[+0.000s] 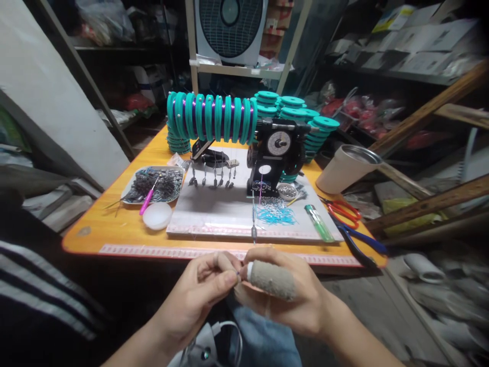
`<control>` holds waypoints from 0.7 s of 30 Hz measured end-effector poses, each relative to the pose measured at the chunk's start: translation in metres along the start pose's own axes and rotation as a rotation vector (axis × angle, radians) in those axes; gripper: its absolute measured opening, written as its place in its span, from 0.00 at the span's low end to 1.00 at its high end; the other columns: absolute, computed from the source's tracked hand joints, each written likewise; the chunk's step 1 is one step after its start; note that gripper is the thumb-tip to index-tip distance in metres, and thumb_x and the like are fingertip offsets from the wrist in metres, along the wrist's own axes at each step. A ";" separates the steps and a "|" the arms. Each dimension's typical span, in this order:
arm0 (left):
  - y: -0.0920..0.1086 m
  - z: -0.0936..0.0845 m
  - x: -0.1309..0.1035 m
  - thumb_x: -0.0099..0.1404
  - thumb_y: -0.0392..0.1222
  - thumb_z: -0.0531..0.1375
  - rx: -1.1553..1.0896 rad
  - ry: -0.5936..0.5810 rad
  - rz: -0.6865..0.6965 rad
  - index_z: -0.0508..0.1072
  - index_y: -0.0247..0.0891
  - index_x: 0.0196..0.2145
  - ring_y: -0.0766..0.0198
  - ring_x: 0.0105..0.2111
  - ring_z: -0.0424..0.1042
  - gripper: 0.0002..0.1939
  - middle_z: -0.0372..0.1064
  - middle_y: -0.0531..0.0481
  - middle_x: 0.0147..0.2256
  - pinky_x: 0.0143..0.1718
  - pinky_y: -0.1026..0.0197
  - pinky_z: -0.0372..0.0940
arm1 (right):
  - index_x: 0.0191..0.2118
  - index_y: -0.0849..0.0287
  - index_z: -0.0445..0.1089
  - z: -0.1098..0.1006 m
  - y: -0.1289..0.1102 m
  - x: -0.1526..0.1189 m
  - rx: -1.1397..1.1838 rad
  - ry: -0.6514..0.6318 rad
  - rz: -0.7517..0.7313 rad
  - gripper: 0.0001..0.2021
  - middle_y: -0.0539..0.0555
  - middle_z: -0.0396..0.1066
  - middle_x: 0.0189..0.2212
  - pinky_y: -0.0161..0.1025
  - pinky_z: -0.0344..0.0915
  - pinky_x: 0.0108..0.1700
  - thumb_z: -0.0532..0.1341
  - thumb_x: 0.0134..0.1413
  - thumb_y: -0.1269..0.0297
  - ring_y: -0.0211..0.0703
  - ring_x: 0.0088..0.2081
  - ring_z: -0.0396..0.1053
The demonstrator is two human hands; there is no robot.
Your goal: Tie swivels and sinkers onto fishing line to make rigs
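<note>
Left hand (204,285): grip together on a tiny piece (238,276), too small to identify, just before the worktop (91,229). Right hand (305,300): fingertips alongside; closure cannot be told. Grey weights (215,181) beneath green spools (208,120) appear assembled; loose blue strands (277,216) appear unused.

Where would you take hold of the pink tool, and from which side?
I'd likely pinch the pink tool by its handle, from above and slightly left: the handle slants over the tray's rim toward the person, its thin tip lies over the dark pieces, and the white dish crowds its right side.
</note>
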State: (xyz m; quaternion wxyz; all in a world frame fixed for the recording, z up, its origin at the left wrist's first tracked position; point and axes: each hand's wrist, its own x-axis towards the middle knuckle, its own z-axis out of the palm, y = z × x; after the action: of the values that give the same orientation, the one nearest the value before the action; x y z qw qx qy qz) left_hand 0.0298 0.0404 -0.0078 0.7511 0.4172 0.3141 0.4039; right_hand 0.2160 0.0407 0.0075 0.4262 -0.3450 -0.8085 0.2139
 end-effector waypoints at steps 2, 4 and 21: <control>-0.001 -0.003 -0.001 0.66 0.42 0.63 0.287 0.059 0.202 0.70 0.36 0.26 0.65 0.38 0.66 0.12 0.63 0.49 0.35 0.39 0.66 0.62 | 0.33 0.56 0.71 -0.003 -0.002 -0.001 0.024 -0.038 -0.003 0.03 0.48 0.70 0.27 0.35 0.72 0.29 0.65 0.58 0.67 0.36 0.24 0.68; -0.003 -0.005 -0.002 0.68 0.34 0.60 0.637 0.119 0.470 0.71 0.38 0.30 0.64 0.41 0.67 0.08 0.62 0.49 0.38 0.43 0.65 0.63 | 0.34 0.57 0.73 -0.005 -0.004 0.000 0.036 -0.056 -0.001 0.04 0.49 0.68 0.27 0.34 0.71 0.29 0.63 0.62 0.67 0.37 0.26 0.68; 0.005 -0.010 -0.002 0.67 0.39 0.62 0.346 -0.003 0.243 0.70 0.38 0.28 0.63 0.38 0.70 0.09 0.70 0.48 0.35 0.39 0.64 0.65 | 0.46 0.55 0.67 -0.004 -0.001 0.005 -0.065 0.013 -0.175 0.13 0.53 0.71 0.39 0.39 0.73 0.42 0.57 0.60 0.79 0.42 0.41 0.72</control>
State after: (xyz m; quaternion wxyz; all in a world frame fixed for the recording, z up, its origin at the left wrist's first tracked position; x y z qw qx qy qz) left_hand 0.0192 0.0436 -0.0077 0.6146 0.5753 0.3251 0.4308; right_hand 0.2165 0.0441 0.0130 0.4370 -0.2879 -0.8393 0.1471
